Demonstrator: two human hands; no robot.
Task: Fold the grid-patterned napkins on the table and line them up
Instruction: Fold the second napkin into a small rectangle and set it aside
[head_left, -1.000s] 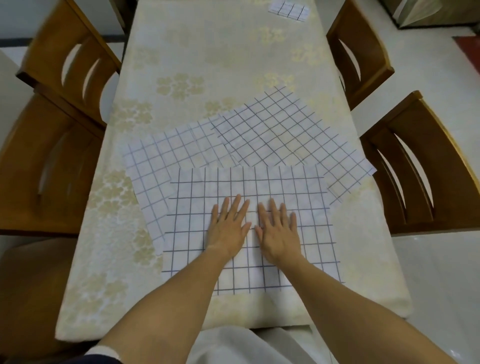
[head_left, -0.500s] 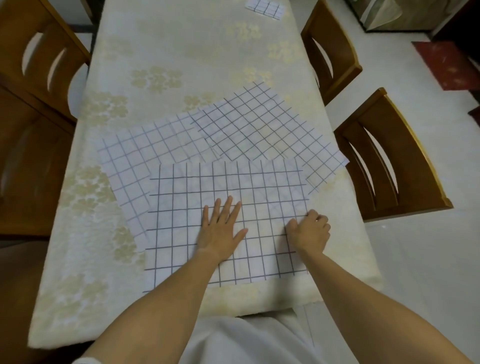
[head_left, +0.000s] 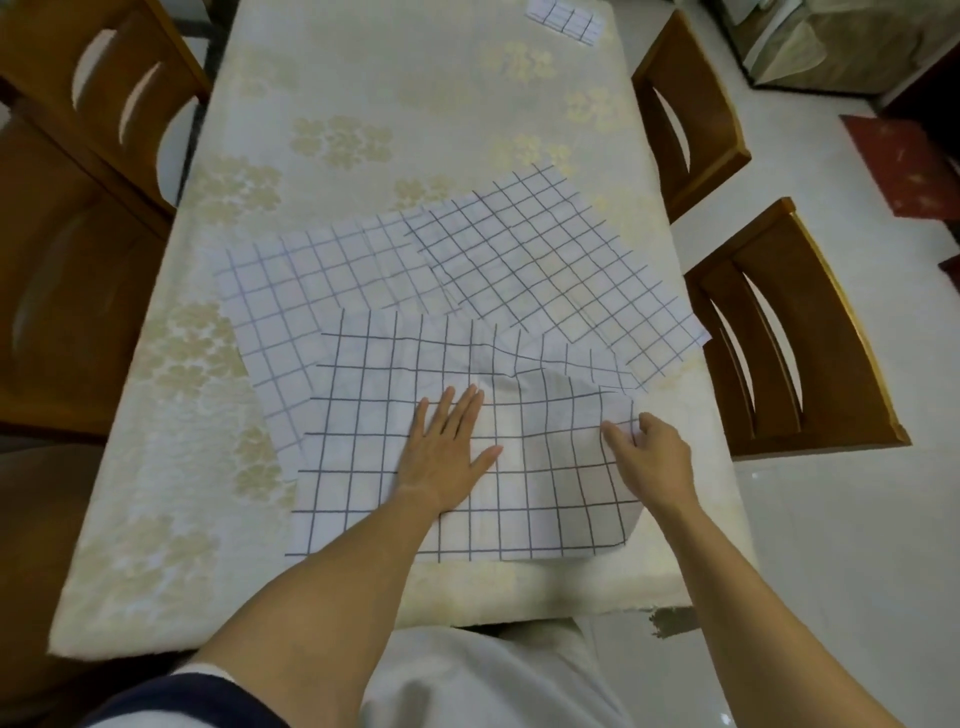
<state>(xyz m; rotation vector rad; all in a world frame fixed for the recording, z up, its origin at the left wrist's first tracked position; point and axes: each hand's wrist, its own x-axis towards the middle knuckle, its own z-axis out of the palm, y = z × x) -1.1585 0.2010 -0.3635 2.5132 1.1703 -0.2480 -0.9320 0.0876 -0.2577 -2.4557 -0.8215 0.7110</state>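
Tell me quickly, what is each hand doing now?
Left hand: open, flat on the near napkin.
Right hand: pinching that napkin's lifted right edge.

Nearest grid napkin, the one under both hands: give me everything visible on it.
The nearest white cloth napkin with a dark grid lies unfolded at the near edge of the cream floral tablecloth, roughly square to it. The left hand presses flat on its middle. The right hand pinches its right edge, lifted and rumpled toward the centre. Its far left part overlaps a second grid napkin.

The one head-worn view looks steeply down onto the table (head_left: 363, 93).
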